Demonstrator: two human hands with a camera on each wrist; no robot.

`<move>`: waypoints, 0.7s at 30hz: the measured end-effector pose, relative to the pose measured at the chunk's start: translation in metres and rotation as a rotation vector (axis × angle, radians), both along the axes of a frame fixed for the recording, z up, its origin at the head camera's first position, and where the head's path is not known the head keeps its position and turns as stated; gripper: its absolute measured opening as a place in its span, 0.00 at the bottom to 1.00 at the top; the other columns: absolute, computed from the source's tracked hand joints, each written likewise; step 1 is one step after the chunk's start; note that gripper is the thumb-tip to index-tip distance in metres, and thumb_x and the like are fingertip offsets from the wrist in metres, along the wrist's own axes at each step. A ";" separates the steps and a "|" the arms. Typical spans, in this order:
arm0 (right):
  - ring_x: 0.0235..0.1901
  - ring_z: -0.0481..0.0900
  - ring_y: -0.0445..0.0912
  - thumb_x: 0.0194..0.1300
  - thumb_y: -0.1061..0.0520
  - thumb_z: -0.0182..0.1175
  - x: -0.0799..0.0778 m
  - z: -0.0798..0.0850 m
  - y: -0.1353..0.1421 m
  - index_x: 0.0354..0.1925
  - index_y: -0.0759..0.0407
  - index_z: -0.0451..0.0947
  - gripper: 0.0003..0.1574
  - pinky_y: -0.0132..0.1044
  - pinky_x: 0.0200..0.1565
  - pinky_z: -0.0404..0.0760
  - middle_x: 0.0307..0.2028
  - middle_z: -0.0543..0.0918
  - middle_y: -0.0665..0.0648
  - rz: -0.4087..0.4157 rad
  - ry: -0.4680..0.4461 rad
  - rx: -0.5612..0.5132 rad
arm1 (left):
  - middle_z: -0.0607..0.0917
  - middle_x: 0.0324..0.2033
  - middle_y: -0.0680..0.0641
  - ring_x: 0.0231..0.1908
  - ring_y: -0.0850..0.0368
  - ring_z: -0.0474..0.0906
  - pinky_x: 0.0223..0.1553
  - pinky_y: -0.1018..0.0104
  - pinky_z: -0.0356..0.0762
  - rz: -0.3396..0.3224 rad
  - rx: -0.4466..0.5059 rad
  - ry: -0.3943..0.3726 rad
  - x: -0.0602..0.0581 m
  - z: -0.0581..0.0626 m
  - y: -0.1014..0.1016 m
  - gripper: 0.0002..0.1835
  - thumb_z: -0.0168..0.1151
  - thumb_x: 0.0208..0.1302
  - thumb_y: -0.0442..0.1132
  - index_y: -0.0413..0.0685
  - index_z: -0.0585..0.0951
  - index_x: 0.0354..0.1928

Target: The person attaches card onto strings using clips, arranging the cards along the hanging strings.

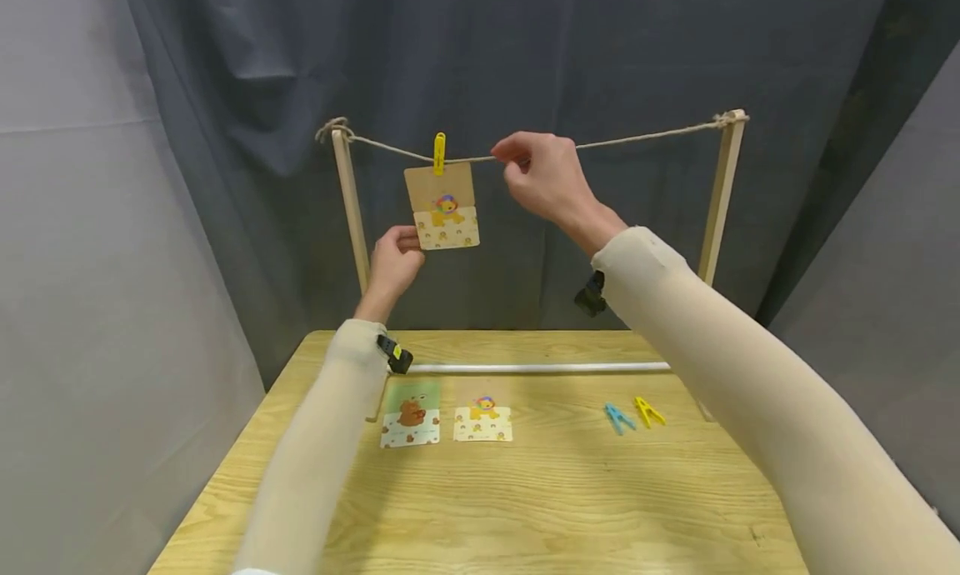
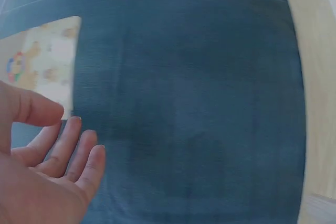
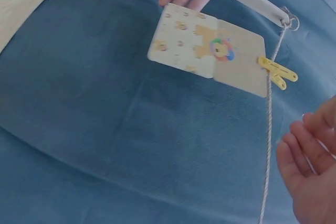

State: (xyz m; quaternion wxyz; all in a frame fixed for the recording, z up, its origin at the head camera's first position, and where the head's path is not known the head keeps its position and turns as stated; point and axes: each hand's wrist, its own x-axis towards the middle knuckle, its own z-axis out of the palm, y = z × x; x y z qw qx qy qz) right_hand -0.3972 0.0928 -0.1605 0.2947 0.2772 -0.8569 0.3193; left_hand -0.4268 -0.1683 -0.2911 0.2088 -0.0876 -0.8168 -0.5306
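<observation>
A card with a lion picture (image 1: 447, 217) hangs from a rope (image 1: 645, 137), held at its top by a yellow clothespin (image 1: 439, 154). My left hand (image 1: 396, 262) is beside the card's lower left corner. Its thumb and fingers are apart in the left wrist view, and whether they touch the card I cannot tell. To the right of the clothespin, my right hand (image 1: 551, 179) is by the rope with loosely bent fingers. In the right wrist view that hand (image 3: 315, 166) shows nothing in its grasp, and the rope (image 3: 269, 145) runs beside it.
Wooden posts (image 1: 723, 196) carry the rope at both ends. On the table (image 1: 525, 508) lie a bear card (image 1: 411, 417) and another lion card (image 1: 482, 421). A blue clothespin (image 1: 619, 418) and a second yellow clothespin (image 1: 648, 412) lie to the right. A white bar (image 1: 532, 367) crosses behind them.
</observation>
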 end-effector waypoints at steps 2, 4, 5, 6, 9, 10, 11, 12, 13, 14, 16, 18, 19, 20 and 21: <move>0.47 0.84 0.47 0.73 0.60 0.50 0.005 -0.010 0.010 0.56 0.55 0.86 0.21 0.43 0.53 0.82 0.54 0.87 0.54 -0.007 0.002 -0.001 | 0.84 0.57 0.39 0.57 0.43 0.80 0.57 0.47 0.78 -0.019 -0.043 -0.025 0.003 -0.011 -0.004 0.28 0.55 0.61 0.30 0.40 0.76 0.66; 0.46 0.84 0.48 0.73 0.60 0.50 0.010 -0.022 0.019 0.56 0.55 0.86 0.21 0.45 0.52 0.82 0.54 0.87 0.55 -0.016 0.001 -0.001 | 0.83 0.58 0.40 0.58 0.43 0.79 0.58 0.46 0.78 -0.038 -0.079 -0.048 0.006 -0.021 -0.008 0.28 0.55 0.62 0.31 0.43 0.76 0.66; 0.45 0.84 0.49 0.72 0.60 0.51 0.012 -0.028 0.024 0.55 0.56 0.86 0.21 0.45 0.51 0.82 0.53 0.87 0.55 -0.020 0.002 -0.002 | 0.83 0.59 0.40 0.58 0.43 0.79 0.58 0.45 0.77 -0.047 -0.093 -0.056 0.008 -0.025 -0.010 0.27 0.55 0.62 0.31 0.43 0.76 0.66; 0.45 0.84 0.49 0.72 0.60 0.51 0.014 -0.034 0.028 0.55 0.56 0.85 0.21 0.46 0.51 0.82 0.53 0.87 0.56 -0.023 0.000 -0.006 | 0.83 0.59 0.40 0.58 0.43 0.79 0.58 0.44 0.77 -0.053 -0.110 -0.061 0.010 -0.030 -0.011 0.27 0.56 0.62 0.32 0.44 0.77 0.66; 0.45 0.84 0.50 0.70 0.60 0.54 0.020 -0.055 0.042 0.57 0.58 0.84 0.21 0.47 0.51 0.82 0.52 0.87 0.58 -0.038 -0.014 -0.021 | 0.83 0.60 0.41 0.59 0.42 0.78 0.58 0.44 0.77 -0.076 -0.150 -0.073 0.015 -0.045 -0.017 0.26 0.56 0.62 0.32 0.47 0.79 0.64; 0.45 0.84 0.50 0.70 0.60 0.54 0.022 -0.063 0.047 0.58 0.58 0.83 0.21 0.47 0.51 0.82 0.52 0.87 0.58 -0.044 -0.028 -0.025 | 0.83 0.60 0.41 0.59 0.42 0.78 0.59 0.43 0.77 -0.085 -0.166 -0.077 0.016 -0.050 -0.019 0.26 0.57 0.62 0.32 0.47 0.79 0.63; 0.46 0.84 0.51 0.70 0.59 0.55 0.023 -0.070 0.051 0.59 0.59 0.83 0.21 0.48 0.51 0.82 0.53 0.87 0.58 -0.047 -0.045 -0.028 | 0.83 0.60 0.41 0.60 0.42 0.78 0.59 0.43 0.77 -0.098 -0.189 -0.084 0.018 -0.055 -0.021 0.25 0.57 0.63 0.32 0.47 0.79 0.63; 0.47 0.84 0.51 0.70 0.59 0.56 0.025 -0.078 0.055 0.60 0.59 0.81 0.22 0.48 0.52 0.82 0.53 0.86 0.59 -0.048 -0.070 -0.031 | 0.82 0.61 0.41 0.60 0.42 0.78 0.59 0.43 0.77 -0.110 -0.214 -0.089 0.020 -0.061 -0.024 0.24 0.58 0.64 0.33 0.48 0.79 0.63; 0.48 0.84 0.52 0.71 0.58 0.57 0.028 -0.085 0.059 0.62 0.58 0.80 0.23 0.49 0.52 0.82 0.54 0.86 0.58 -0.051 -0.099 -0.029 | 0.82 0.61 0.42 0.61 0.42 0.77 0.60 0.43 0.76 -0.122 -0.238 -0.097 0.022 -0.067 -0.027 0.23 0.58 0.66 0.34 0.48 0.79 0.63; 0.50 0.84 0.53 0.71 0.57 0.57 0.030 -0.093 0.063 0.63 0.58 0.79 0.24 0.50 0.53 0.82 0.55 0.85 0.58 -0.055 -0.130 -0.027 | 0.82 0.61 0.42 0.61 0.42 0.77 0.60 0.43 0.76 -0.138 -0.264 -0.106 0.023 -0.074 -0.029 0.22 0.59 0.68 0.34 0.49 0.79 0.63; 0.53 0.83 0.54 0.72 0.55 0.58 0.034 -0.109 0.071 0.65 0.57 0.77 0.25 0.52 0.55 0.81 0.58 0.84 0.58 -0.061 -0.194 -0.010 | 0.81 0.62 0.42 0.62 0.41 0.76 0.61 0.43 0.75 -0.168 -0.307 -0.129 0.027 -0.085 -0.034 0.21 0.60 0.70 0.35 0.49 0.79 0.64; 0.56 0.82 0.56 0.73 0.55 0.58 0.039 -0.128 0.080 0.66 0.57 0.76 0.26 0.53 0.57 0.80 0.60 0.83 0.58 -0.069 -0.247 0.006 | 0.81 0.63 0.42 0.63 0.41 0.75 0.62 0.43 0.75 -0.198 -0.349 -0.159 0.029 -0.097 -0.037 0.20 0.61 0.71 0.37 0.49 0.80 0.64; 0.57 0.81 0.57 0.73 0.54 0.58 0.042 -0.137 0.084 0.67 0.57 0.76 0.27 0.54 0.57 0.80 0.61 0.82 0.59 -0.074 -0.263 0.020 | 0.81 0.63 0.42 0.63 0.40 0.75 0.62 0.42 0.75 -0.214 -0.366 -0.173 0.031 -0.102 -0.038 0.20 0.61 0.71 0.37 0.49 0.80 0.64; 0.58 0.80 0.58 0.73 0.54 0.59 0.044 -0.147 0.088 0.67 0.58 0.76 0.27 0.55 0.58 0.79 0.62 0.81 0.60 -0.078 -0.275 0.031 | 0.81 0.63 0.41 0.63 0.40 0.74 0.62 0.42 0.74 -0.228 -0.382 -0.187 0.032 -0.107 -0.039 0.20 0.61 0.71 0.37 0.48 0.80 0.64; 0.59 0.80 0.58 0.73 0.54 0.59 0.047 -0.157 0.093 0.68 0.58 0.75 0.28 0.56 0.58 0.79 0.63 0.81 0.61 -0.085 -0.286 0.043 | 0.81 0.63 0.40 0.63 0.39 0.74 0.62 0.41 0.74 -0.242 -0.394 -0.199 0.034 -0.112 -0.040 0.21 0.61 0.71 0.37 0.47 0.80 0.64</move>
